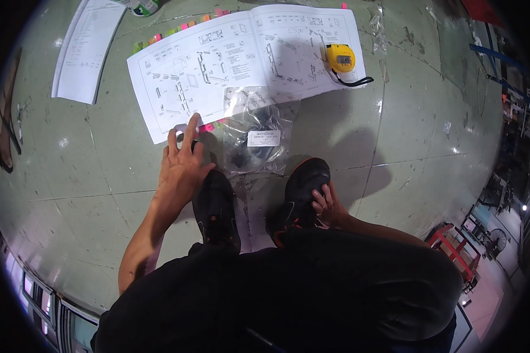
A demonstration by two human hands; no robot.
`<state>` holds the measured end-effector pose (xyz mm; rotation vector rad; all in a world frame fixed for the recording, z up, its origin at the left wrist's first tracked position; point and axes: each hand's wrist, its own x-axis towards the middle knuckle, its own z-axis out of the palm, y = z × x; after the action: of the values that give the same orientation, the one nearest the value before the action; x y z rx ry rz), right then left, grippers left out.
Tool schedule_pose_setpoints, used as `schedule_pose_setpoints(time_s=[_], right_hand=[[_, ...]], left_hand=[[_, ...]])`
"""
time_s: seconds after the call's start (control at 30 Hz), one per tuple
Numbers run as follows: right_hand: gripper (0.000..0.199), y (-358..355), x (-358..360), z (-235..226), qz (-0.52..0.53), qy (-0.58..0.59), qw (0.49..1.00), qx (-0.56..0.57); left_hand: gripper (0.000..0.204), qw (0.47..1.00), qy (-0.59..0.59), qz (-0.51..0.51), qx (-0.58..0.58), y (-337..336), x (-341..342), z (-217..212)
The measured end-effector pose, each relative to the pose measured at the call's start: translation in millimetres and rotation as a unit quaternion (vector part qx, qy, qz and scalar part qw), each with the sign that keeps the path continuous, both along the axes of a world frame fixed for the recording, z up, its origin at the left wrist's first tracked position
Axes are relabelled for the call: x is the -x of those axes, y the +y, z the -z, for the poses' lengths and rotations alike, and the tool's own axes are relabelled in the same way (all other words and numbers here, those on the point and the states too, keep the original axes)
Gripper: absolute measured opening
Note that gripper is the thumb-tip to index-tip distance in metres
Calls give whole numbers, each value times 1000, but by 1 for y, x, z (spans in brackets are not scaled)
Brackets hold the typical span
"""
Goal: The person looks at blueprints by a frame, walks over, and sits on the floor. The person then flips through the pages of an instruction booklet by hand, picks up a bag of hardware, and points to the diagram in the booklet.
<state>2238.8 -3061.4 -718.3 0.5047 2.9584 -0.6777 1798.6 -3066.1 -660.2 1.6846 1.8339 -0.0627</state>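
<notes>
An open manual (241,65) with line drawings of parts lies on the floor ahead of my feet, coloured tabs along its edges. My left hand (182,157) reaches to its lower left edge, fingers spread, the fingertips at or just over the page. My right hand (330,207) rests against the side of my right shoe (308,182), fingers loosely curved and apart, with nothing seen in it. Between the shoes and the manual is a clear plastic bag (256,132) with a white label and dark parts inside, overlapping the manual's lower edge. A yellow tape measure (340,57) with a black strap sits on the right page.
Stapled-looking white sheets (85,50) lie at the far left, near a green and white container (141,6). A red metal frame (456,250) and a fan (494,242) stand to the right. Long profiles (6,126) lie at the left edge.
</notes>
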Motion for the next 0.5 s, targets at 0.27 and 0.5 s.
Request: schedule_pose_setpoints(time_s=[0.27,0.5], right_hand=[[55,-1,-1,1,9,29,999,24],[49,-4,-6,-1,-37,-127,990,56]], left_hand=[[34,1000,12,4,12,-1,-1,0],[37,999,39,14,-18,-8,0,2]])
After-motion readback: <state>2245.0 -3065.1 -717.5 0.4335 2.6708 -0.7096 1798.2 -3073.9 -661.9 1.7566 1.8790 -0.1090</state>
